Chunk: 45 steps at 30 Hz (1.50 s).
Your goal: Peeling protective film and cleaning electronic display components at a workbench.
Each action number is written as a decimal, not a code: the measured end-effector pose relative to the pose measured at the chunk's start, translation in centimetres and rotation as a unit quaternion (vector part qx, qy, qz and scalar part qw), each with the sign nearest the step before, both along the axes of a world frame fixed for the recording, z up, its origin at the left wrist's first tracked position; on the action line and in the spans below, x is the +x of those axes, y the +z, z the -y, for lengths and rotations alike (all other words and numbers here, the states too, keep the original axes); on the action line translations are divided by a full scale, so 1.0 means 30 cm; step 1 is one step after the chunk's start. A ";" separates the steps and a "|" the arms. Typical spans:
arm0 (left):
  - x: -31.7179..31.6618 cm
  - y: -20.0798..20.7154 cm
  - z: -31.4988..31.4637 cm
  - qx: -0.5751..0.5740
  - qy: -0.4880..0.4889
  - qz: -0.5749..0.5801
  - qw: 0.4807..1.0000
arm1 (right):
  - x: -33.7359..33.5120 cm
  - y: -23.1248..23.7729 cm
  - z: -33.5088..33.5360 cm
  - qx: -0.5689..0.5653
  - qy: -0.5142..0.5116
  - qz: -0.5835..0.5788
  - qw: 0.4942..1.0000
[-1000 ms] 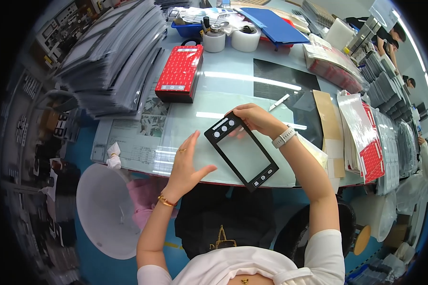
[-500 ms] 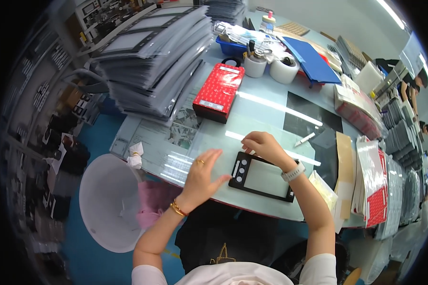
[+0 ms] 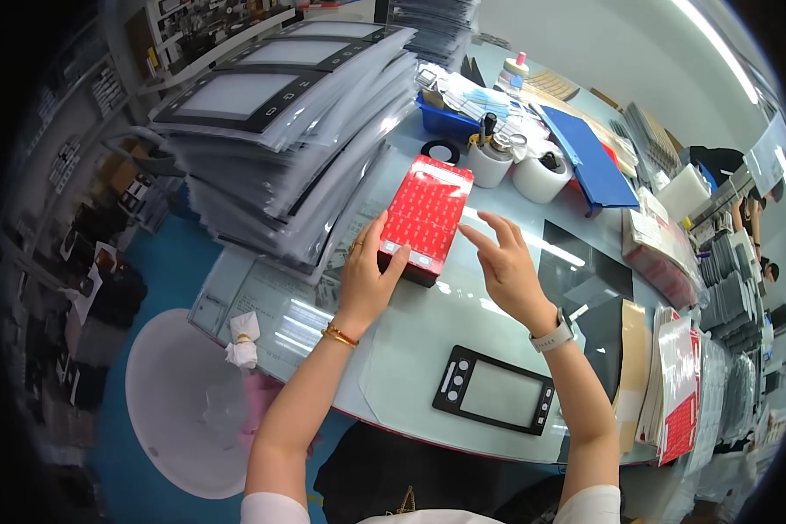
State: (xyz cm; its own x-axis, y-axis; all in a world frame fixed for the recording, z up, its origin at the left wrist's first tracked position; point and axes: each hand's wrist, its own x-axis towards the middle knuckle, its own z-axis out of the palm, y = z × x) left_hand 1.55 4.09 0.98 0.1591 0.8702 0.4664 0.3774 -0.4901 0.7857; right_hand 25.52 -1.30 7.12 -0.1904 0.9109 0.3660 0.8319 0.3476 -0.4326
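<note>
Well forward, hands (image 3: pixel 367 278) (image 3: pixel 513 272) flanking red-topped block (image 3: pixel 428 212)

The left hand (image 3: pixel 367 278) covers the red block's (image 3: pixel 428 210) near left corner; right-hand (image 3: pixel 503 262) contact is unclear. The left forearm (image 3: pixel 299 406) partly hides pink cloth (image 3: pixel 257 400). Left shelves (image 3: pixel 65 162) blur; the near edge crops both sleeves (image 3: pixel 273 508).

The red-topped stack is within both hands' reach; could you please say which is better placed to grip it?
Probably the left hand: its fingers and thumb are at the near-left corner of the red-topped stack. The right hand is close but open, beside the right edge.
</note>
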 end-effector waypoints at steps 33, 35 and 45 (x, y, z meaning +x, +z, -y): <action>-0.017 -0.004 -0.014 0.039 0.003 -0.035 0.999 | -0.017 -0.027 -0.153 0.109 -0.010 0.145 0.983; -0.018 -0.005 -0.015 0.032 0.002 -0.031 0.999 | 0.001 -0.034 -0.131 0.090 -0.002 0.122 0.989; -0.018 -0.012 -0.009 0.024 0.003 -0.035 0.999 | -0.029 -0.048 -0.034 0.016 0.033 -0.006 0.999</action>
